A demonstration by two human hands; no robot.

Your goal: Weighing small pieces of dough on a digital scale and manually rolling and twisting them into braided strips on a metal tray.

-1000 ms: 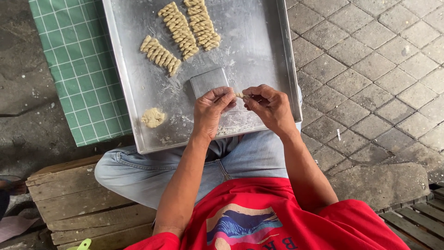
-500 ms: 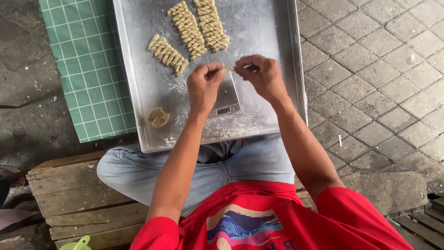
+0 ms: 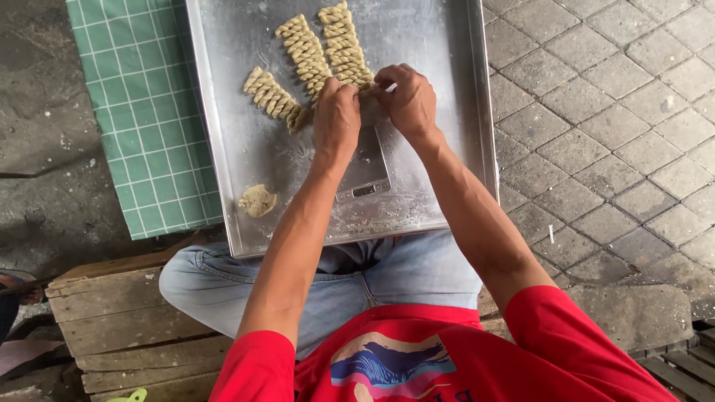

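**Desk:** While both arms reach out over the lap, what lies at the far left?

**Photographer:** A green rubber cutting mat with a white grid point(image 3: 141, 112) on dark ground, just beside the big rectangular flour-dusted metal tray point(image 3: 238, 171) that rests across the knees. On the tray's near left sits a small beige lump of dough point(image 3: 258, 200)

**Desk:** And moving right?

**Photographer:** Three rows of pale twisted dough sticks: a short row point(image 3: 273, 97), then a longer one point(image 3: 305, 52), then the right-hand row point(image 3: 345, 46). Each row runs away from the person, leaning slightly left

**Desk:** Where are the hands?

**Photographer:** Together at the near end of the right-hand row. The left hand point(image 3: 337, 115) is curled with fingertips pinched down; the right hand point(image 3: 408, 98) is curled the same way, touching it. Between them is a small piece of dough, mostly hidden, so which hand holds it I cannot tell. It sits at the row's near end, straight ahead of the fingertips, equally close to both hands

**Desk:** Anything under the wrists?

**Photographer:** A small silver digital scale point(image 3: 365, 171) lying on the tray, and grey paving blocks point(image 3: 611, 112) to the right
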